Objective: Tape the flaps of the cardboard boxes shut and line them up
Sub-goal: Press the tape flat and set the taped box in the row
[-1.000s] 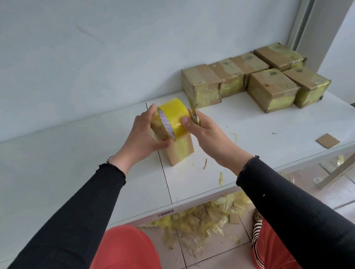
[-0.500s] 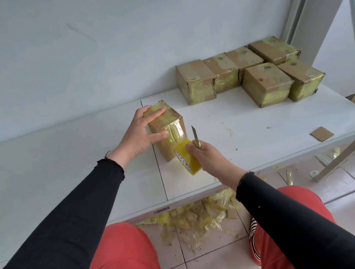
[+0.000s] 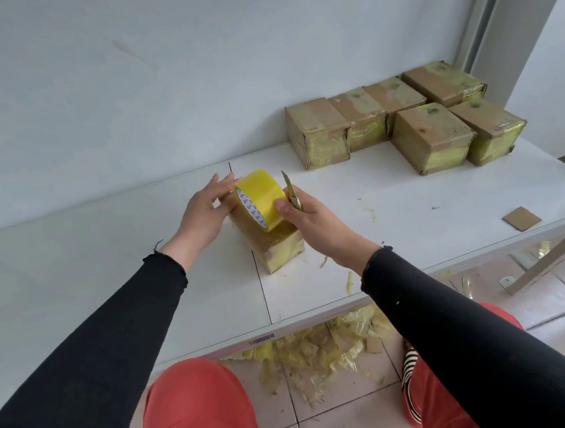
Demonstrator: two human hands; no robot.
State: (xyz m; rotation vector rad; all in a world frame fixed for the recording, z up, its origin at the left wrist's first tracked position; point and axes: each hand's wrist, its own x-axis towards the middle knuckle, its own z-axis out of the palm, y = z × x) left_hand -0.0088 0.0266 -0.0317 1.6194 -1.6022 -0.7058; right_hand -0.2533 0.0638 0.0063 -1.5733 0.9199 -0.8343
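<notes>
A small brown cardboard box [image 3: 271, 247] sits near the white table's [image 3: 401, 234] front edge. The right hand [image 3: 314, 220] grips a yellow tape roll [image 3: 260, 199] and a knife [image 3: 292, 194] atop it; the left hand [image 3: 204, 212] lies flat, fingers extended, against the box. Six taped boxes [image 3: 401, 124] line the far right; bare tabletop spreads left.

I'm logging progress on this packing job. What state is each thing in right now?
Box being taped: flat on the table, closed, tape on its near end.
Tape roll: on top of that box, gripped by the right hand.
Utility knife: in the right hand, blade up.
Left hand: fingers straight, against the box and roll.
Six finished boxes: taped shut, grouped at the back right.
Cardboard scrap: lying loose.
</notes>
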